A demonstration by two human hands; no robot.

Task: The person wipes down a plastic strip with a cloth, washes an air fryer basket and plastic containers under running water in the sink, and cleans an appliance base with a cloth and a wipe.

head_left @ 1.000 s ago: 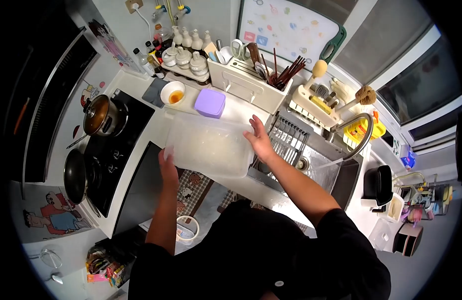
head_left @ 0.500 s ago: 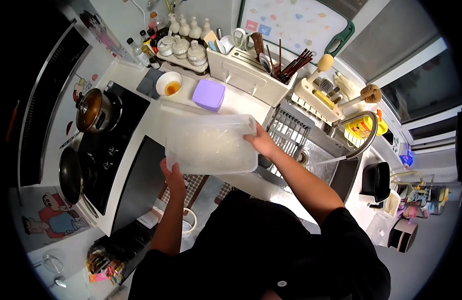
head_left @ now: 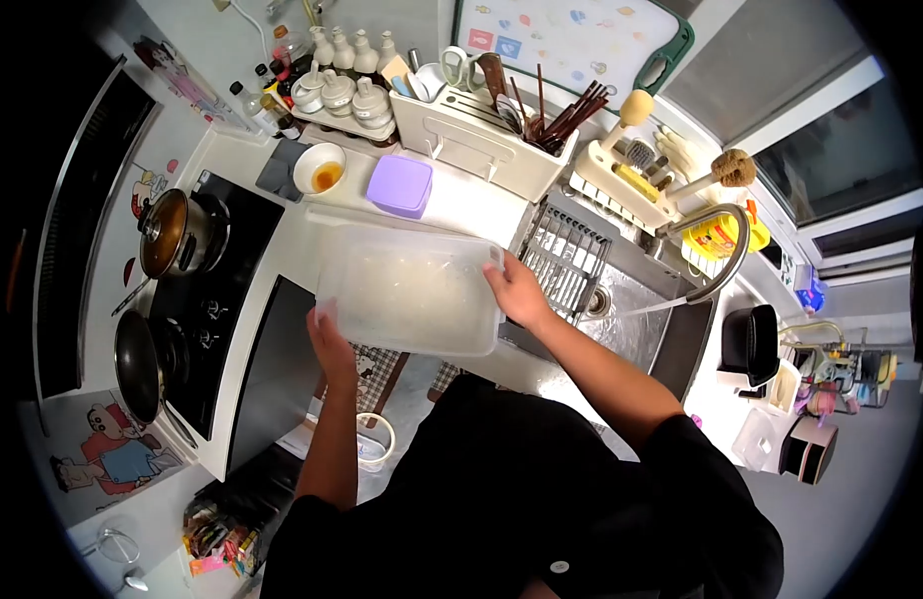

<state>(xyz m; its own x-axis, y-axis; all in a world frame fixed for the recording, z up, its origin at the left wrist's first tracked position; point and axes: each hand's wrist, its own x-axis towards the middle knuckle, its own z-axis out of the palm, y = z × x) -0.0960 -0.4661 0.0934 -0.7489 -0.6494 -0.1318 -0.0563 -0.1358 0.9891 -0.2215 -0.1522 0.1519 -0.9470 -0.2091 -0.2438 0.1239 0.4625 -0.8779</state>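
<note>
A translucent plastic storage box point(head_left: 406, 295) hangs level between my hands, in front of the counter's edge. Drops or pale specks glint across its bottom. My left hand point(head_left: 330, 344) grips its near left corner, partly seen through the wall. At the far right end, my right hand point(head_left: 515, 288) clasps the rim with the thumb on top. Just beyond the box on the counter sit a purple square container point(head_left: 399, 186) and a white bowl point(head_left: 319, 170) with orange-yellow liquid in it.
Water runs from the curved faucet point(head_left: 738, 262) into the sink point(head_left: 656, 329), where a grey drying rack point(head_left: 563, 255) sits at the left. A pot point(head_left: 172, 235) and a frying pan point(head_left: 139, 351) stand on the black stove at left. A utensil holder point(head_left: 471, 140) lines the back.
The view has shifted a little, so the counter things appear further left. My hands still hold the box, which now shows slightly more of its inside and tilts differently.
</note>
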